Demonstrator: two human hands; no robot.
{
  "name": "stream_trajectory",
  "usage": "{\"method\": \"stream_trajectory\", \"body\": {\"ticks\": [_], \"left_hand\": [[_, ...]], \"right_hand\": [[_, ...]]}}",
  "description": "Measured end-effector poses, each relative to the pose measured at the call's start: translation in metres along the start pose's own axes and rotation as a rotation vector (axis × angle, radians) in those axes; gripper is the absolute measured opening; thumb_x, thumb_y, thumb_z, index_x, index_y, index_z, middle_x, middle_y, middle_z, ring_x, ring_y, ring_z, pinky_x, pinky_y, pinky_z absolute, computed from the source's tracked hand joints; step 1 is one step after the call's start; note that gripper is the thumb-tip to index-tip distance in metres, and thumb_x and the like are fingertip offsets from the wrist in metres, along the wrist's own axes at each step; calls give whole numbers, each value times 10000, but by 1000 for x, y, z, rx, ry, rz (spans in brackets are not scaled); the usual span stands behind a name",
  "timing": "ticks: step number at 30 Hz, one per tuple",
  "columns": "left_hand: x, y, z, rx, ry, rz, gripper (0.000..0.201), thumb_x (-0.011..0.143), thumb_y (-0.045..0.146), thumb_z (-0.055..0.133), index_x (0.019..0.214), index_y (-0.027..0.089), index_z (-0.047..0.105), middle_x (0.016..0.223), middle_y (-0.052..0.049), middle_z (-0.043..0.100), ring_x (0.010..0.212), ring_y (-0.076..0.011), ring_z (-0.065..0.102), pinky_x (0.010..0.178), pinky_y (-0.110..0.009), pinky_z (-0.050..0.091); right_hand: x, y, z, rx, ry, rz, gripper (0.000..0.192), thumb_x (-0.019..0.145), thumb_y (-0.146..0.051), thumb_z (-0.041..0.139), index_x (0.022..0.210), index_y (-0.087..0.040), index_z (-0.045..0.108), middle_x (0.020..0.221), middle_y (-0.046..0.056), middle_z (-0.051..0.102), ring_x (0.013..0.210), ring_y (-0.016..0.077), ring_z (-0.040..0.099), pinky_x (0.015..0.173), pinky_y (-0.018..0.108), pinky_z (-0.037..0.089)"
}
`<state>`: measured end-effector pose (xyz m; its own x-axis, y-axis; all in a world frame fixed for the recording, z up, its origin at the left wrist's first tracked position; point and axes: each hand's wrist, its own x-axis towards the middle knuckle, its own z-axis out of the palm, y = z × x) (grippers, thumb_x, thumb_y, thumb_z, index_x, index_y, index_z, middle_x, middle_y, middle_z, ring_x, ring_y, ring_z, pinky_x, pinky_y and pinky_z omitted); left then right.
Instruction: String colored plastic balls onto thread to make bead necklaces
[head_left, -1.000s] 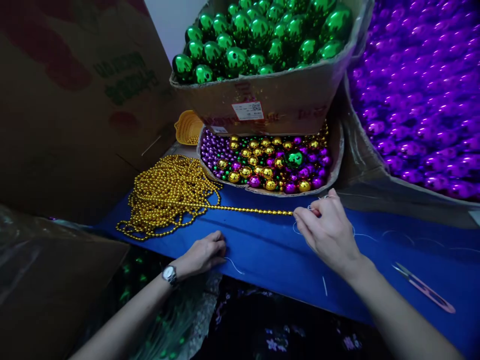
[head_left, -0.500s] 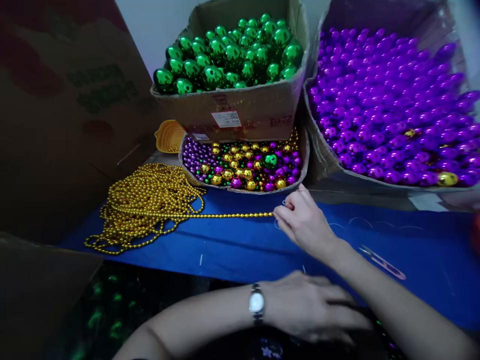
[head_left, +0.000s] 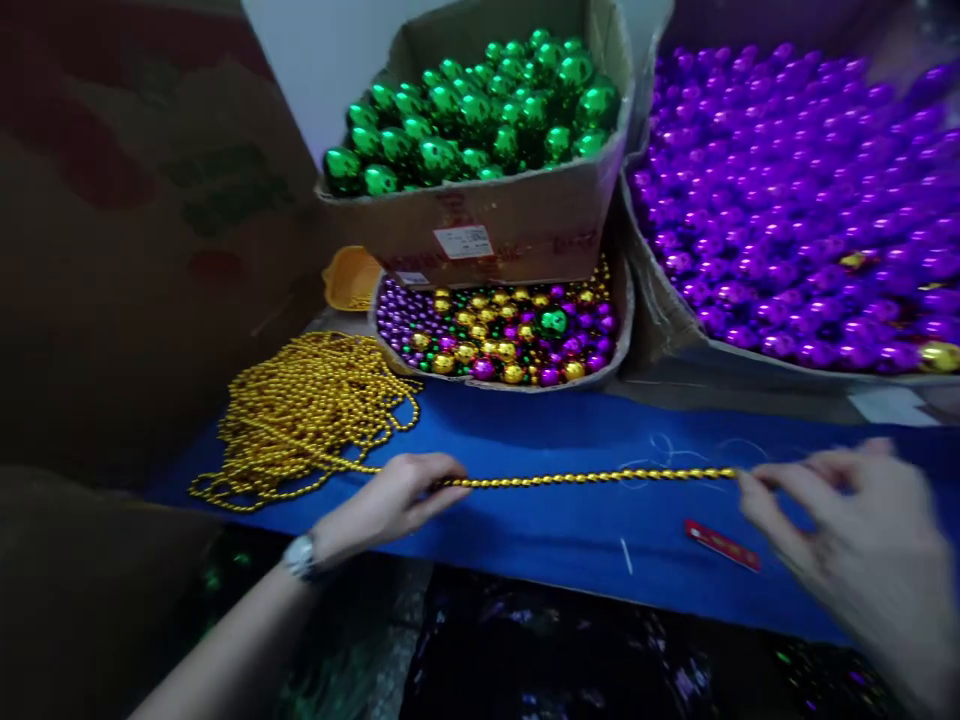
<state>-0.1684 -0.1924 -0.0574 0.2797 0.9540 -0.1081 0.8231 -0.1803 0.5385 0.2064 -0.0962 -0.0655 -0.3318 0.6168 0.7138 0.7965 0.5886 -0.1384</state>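
My left grip [head_left: 397, 495] and right grip [head_left: 832, 500] were each pinched shut on the gold bead strand [head_left: 592, 478], stretched taut along the table's [head_left: 525, 440] near edge, over bare blue cloth. The strand's heap [head_left: 307, 410] lay toward the left edge. At the far edge stood a box of green balls [head_left: 480, 120], a tray of mixed beads [head_left: 502, 335] and a box of purple balls [head_left: 787, 200].

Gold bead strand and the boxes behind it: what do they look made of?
Gold bead strand, held taut between left hand and right hand: probably metallised plastic, given its mirror-like glints. Box of green balls: plain brown corrugated cardboard, matte, with creased edges.
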Motion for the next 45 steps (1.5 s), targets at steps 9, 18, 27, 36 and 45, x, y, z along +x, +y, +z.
{"method": "stream_trajectory", "body": {"ticks": [9, 18, 27, 36, 45], "left_hand": [[-47, -64, 18, -228, -169, -291, 231, 848, 392, 504, 951, 255, 659, 880, 1, 700, 782, -199, 634, 678, -225, 484], [-51, -88, 44, -135, -127, -310, 256, 863, 425, 480, 944, 226, 618, 894, -24, 683, 814, -203, 637, 693, -225, 474], [-52, -78, 40, -105, -73, -309, 266, 888, 397, 436, 929, 183, 589, 918, -54, 627, 840, -192, 591, 743, -274, 467], [-56, -78, 37, -70, -58, -297, 214, 888, 320, 438, 910, 187, 603, 897, -49, 615, 816, -173, 580, 734, -285, 465], [-48, -68, 34, -20, -112, -291, 219, 878, 278, 437, 889, 195, 640, 848, -49, 640, 843, -189, 574, 726, -272, 455]], "right_hand": [[-82, -30, 57, 169, -581, 111, 147, 837, -214, 541, 710, -191, 611, 752, 5, 432, 739, 162, 478, 924, 470, 395], [-94, -31, 60, 147, -692, 131, 147, 837, -197, 547, 709, -187, 620, 747, 1, 440, 741, 157, 492, 940, 467, 387], [-112, -20, 68, 199, -672, 87, 192, 849, -279, 530, 710, -185, 624, 732, 24, 449, 728, 187, 485, 871, 485, 405], [-121, -14, 71, 156, -708, 5, 211, 861, -355, 506, 768, -216, 637, 740, 34, 481, 695, 189, 511, 749, 406, 448], [-122, -16, 71, 153, -712, 13, 235, 865, -355, 493, 745, -213, 637, 717, 35, 491, 671, 181, 512, 631, 333, 447]]}}
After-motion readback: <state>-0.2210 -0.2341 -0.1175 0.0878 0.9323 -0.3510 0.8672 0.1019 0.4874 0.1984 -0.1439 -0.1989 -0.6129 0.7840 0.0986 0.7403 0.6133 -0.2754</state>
